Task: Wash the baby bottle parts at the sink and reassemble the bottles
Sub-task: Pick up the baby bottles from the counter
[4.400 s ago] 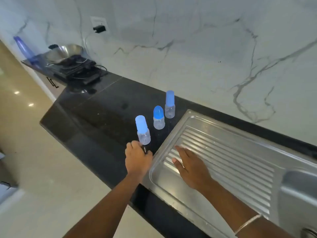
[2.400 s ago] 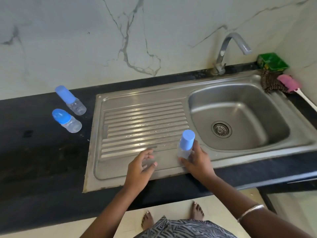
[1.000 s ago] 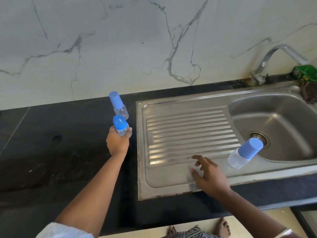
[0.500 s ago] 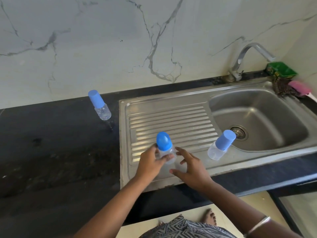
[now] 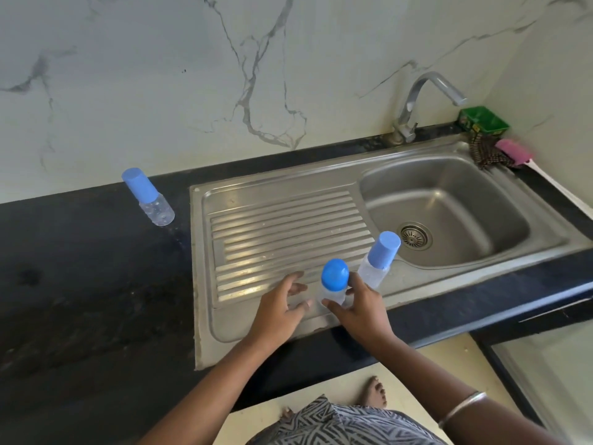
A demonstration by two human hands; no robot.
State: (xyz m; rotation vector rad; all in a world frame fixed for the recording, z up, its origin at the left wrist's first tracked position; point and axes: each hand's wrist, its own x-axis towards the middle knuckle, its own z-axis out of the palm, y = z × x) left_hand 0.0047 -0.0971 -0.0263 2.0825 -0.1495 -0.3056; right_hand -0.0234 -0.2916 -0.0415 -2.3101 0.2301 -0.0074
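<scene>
Capped bottle (image 5: 150, 200) on tabletop (image 5: 80, 268) left of sink (image 5: 288, 194), contents unreadable, left hand (image 5: 279, 308) open over drainboard holding nothing, right hand (image 5: 359, 308) gripping round-capped bottle (image 5: 333, 284) on drainboard, third bottle (image 5: 378, 260) just beside, basin (image 5: 449, 200) right.

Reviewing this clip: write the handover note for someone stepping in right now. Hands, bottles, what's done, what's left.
Right hand grips the round-capped bottle on the drainboard. Left hand is open beside it, holding nothing.
Flat-capped bottle stands on the drainboard by the basin edge. A third bottle stands on the black counter, left of the sink.
Done: two bottles are at the sink.
Left: fetch the third, uncap all, wash, reassemble. Tap shows no water running.
</scene>
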